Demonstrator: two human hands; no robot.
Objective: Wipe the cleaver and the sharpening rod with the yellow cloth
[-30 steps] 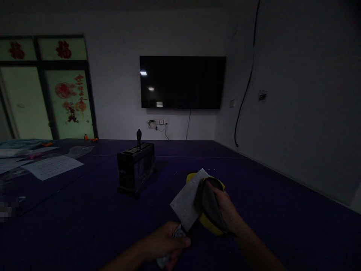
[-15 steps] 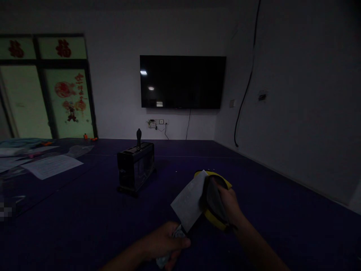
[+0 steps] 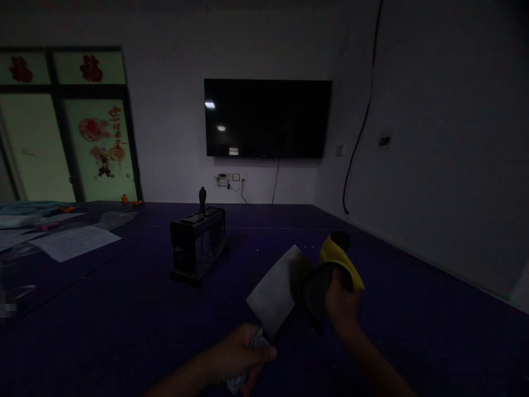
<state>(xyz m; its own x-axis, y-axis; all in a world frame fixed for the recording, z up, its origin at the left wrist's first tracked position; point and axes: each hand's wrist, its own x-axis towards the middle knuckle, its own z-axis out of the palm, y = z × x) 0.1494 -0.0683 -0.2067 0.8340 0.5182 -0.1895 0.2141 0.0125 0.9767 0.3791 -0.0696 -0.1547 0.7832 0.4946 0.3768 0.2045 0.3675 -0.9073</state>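
Observation:
Low in the middle, my left hand (image 3: 248, 355) is closed around the pale patterned handle (image 3: 259, 338) of a cleaver. Its broad grey blade (image 3: 275, 289) points up and to the right, over the table. My right hand (image 3: 343, 303) grips a bunched yellow and dark grey cloth (image 3: 341, 259), just right of the blade. A blurred grey fold of the cloth hangs by the blade's right edge; whether it touches is unclear. Farther back stands a black knife block (image 3: 198, 245) with clear-looking sides and one dark handle (image 3: 202, 199) sticking up from its top.
The table has a dark purple cover (image 3: 136, 309). Printed papers (image 3: 76, 242) and clear plastic (image 3: 116, 220) lie at the left, with small orange items (image 3: 137, 203) at the far edge. A wall borders the right side, with a hanging black cable (image 3: 359, 140). A television (image 3: 268, 118) hangs ahead.
My right hand and the cloth have moved right, away from the blade's middle, and the cloth has changed shape. My left hand and the cleaver have barely shifted.

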